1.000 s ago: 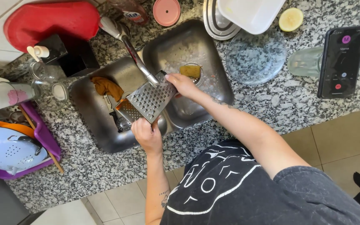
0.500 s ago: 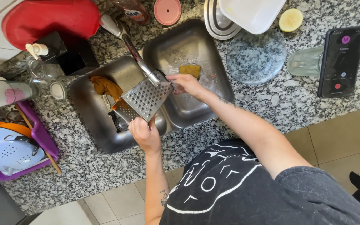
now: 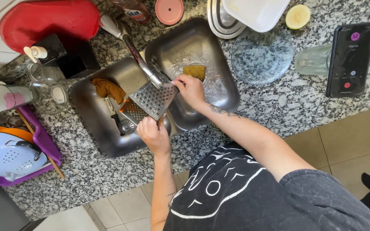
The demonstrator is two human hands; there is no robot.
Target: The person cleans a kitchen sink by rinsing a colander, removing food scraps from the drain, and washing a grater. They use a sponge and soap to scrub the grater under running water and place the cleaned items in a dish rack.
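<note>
A flat metal grater [image 3: 154, 99] is held over the divider of a double steel sink [image 3: 219, 100], right under the spout of the tap [image 3: 138, 55]. My left hand [image 3: 153, 134] grips the grater's near end. My right hand [image 3: 190, 89] holds its far right corner with the fingertips. A yellow sponge [image 3: 194, 70] lies in the right basin just beyond my right hand. An orange cloth [image 3: 108, 88] and some utensils lie in the left basin under the grater.
A phone [image 3: 350, 59] lies on the granite counter at right beside an upturned glass [image 3: 312, 62] and a glass lid [image 3: 262, 54]. A red board [image 3: 48, 19], black box [image 3: 67, 55], jars, a purple tray [image 3: 43, 141] and a pale colander [image 3: 7, 156] crowd the left.
Both hands have shifted the grater slightly right and nearer the tap spout. My right hand has moved from the grater's top edge to its right corner.
</note>
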